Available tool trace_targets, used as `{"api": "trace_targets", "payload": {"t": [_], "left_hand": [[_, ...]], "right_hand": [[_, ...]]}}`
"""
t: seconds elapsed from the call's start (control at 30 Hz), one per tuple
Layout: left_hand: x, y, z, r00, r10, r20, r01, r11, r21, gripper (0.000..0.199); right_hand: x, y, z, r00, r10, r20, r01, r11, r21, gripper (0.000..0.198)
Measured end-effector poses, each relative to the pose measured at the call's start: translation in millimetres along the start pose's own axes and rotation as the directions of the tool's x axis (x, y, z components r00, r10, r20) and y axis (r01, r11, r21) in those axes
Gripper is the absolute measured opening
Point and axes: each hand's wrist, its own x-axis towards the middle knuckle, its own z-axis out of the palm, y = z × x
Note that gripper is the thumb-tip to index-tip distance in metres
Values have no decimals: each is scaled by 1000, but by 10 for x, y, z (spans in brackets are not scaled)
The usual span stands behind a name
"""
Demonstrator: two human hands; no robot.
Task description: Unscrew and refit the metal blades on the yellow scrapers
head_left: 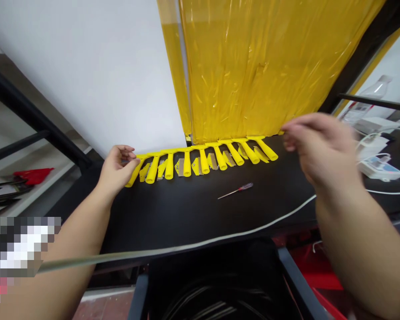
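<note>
A row of yellow plastic T-shaped handles, which look like scrapers, lies side by side along the back of the black table. Small yellow pieces with tan plates sit between them. My left hand is at the row's left end, beside the leftmost handle. Its fingers are loosely curled with a gap to the thumb, and nothing shows in them. Raised past the right end, my right hand is partly blurred, thumb and fingertips pinched together; what they hold, if anything, is hidden. A small screwdriver lies in front of the row.
A white panel and a yellow film-covered panel stand behind the row. A pale cable crosses the table's front edge. To the right are a power strip and a plastic bottle. A chair stands in front.
</note>
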Motion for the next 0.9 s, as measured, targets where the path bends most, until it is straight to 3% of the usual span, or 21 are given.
{"api": "trace_targets", "payload": {"t": [0.03, 0.1, 0.17, 0.23, 0.33, 0.47, 0.9], "left_hand": [[15, 67, 31, 999, 6, 43, -6, 1000, 6, 36], [42, 233, 123, 989, 19, 149, -23, 999, 25, 35], [55, 406, 255, 974, 30, 224, -45, 997, 65, 33], [42, 540, 410, 953, 61, 296, -93, 991, 94, 31], [-28, 627, 629, 923, 157, 352, -200, 976, 87, 25], [-150, 614, 766, 888, 252, 385, -345, 918, 196, 18], [-227, 379, 645, 896, 334, 293, -427, 829, 360, 18]], "right_hand": [[119, 46, 90, 989, 79, 122, -65, 992, -108, 21], [371, 206, 306, 909, 240, 341, -85, 907, -413, 14], [564, 423, 539, 856, 346, 385, -35, 781, -623, 15], [645, 638, 750, 845, 397, 358, -30, 704, -710, 26], [590, 866, 959, 822, 471, 319, -85, 657, -749, 35], [455, 976, 1031, 810, 519, 274, -140, 624, -769, 40], [373, 962, 979, 845, 520, 124, -302, 656, -692, 36]]}}
